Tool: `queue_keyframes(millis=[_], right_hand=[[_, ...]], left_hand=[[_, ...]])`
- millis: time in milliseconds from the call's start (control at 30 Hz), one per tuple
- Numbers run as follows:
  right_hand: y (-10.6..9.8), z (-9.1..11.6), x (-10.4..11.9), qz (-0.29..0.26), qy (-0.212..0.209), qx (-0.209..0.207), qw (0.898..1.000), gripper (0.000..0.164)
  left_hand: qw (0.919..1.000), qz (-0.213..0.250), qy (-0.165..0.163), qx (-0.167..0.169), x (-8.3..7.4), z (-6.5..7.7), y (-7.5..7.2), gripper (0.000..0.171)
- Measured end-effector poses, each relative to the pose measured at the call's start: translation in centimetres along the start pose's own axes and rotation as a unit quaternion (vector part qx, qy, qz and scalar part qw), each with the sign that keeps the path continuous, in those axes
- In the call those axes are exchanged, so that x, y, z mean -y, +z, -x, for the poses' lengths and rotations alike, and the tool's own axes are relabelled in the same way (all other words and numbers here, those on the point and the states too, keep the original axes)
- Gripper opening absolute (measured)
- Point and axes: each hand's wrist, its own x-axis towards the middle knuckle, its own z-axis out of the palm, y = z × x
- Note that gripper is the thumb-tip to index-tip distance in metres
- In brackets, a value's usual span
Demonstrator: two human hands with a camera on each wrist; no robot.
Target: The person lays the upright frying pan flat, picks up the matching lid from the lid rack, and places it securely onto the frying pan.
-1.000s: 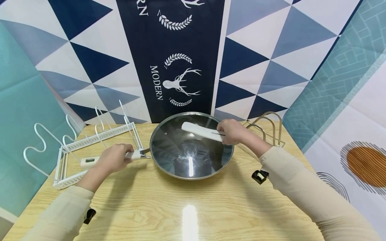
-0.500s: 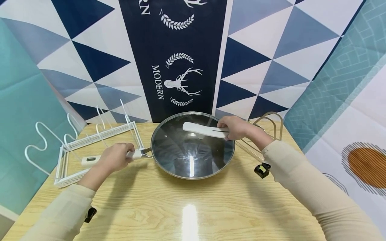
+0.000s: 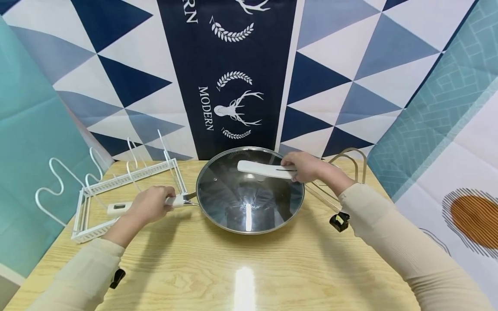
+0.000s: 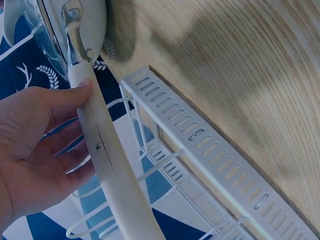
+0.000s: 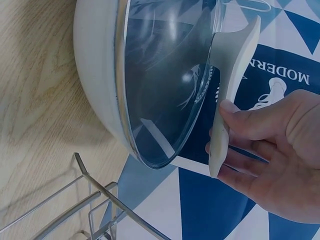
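Observation:
A pale wok (image 5: pixel 97 65) sits on the table, covered by a glass lid (image 3: pixel 249 207). My left hand (image 3: pixel 153 204) grips the wok's long white handle (image 4: pixel 107 145), the thumb lying across it close to the metal joint. On top of the lid stands a long white lid handle (image 3: pixel 260 168). My right hand (image 3: pixel 305 166) pinches its right end between the thumb (image 5: pixel 245 119) and the curled fingers. The lid appears to rest on the wok's rim, as far as the right wrist view shows.
A white wire rack (image 3: pixel 89 233) stands at the left, beneath the wok's handle. A gold-coloured wire rack (image 3: pixel 355 164) is behind my right forearm. The wooden table (image 3: pixel 202 268) ends at a patterned backdrop (image 3: pixel 327 77).
My right hand has shifted slightly right along the lid handle, and its forearm has swung outward. The whole view has drifted a little. My left hand keeps its grip on the wok handle.

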Motion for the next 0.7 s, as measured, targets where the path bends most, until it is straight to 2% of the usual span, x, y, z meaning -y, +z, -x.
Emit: queue_keyframes(millis=[133, 367, 567, 633, 700], right_hand=[[-0.3, -0.1, -0.2, 0.005, -0.005, -0.006, 1.000, 0.045], [-0.5, -0.4, -1.0, 0.039, -0.023, -0.015, 0.999, 0.048], [0.9, 0.4, -1.6, 0.035, -0.029, -0.040, 0.998, 0.050], [1.2, 1.3, -1.8, 0.019, -0.011, -0.055, 0.998, 0.056], [1.2, 2.2, -1.9, 0.004, 0.012, -0.087, 0.996, 0.064]], left_hand=[[1.0000, 0.001, 0.000, -0.007, 0.0, -0.2, -0.1, 0.017], [0.9998, 0.022, 0.001, 0.000, 0.1, -1.0, 0.1, 0.022], [0.9987, 0.043, -0.016, 0.024, 0.3, -0.7, 0.7, 0.031], [0.9982, 0.052, -0.022, 0.022, 0.2, -0.4, 0.5, 0.035], [0.9983, 0.053, -0.025, 0.002, 0.2, -0.3, -0.1, 0.041]])
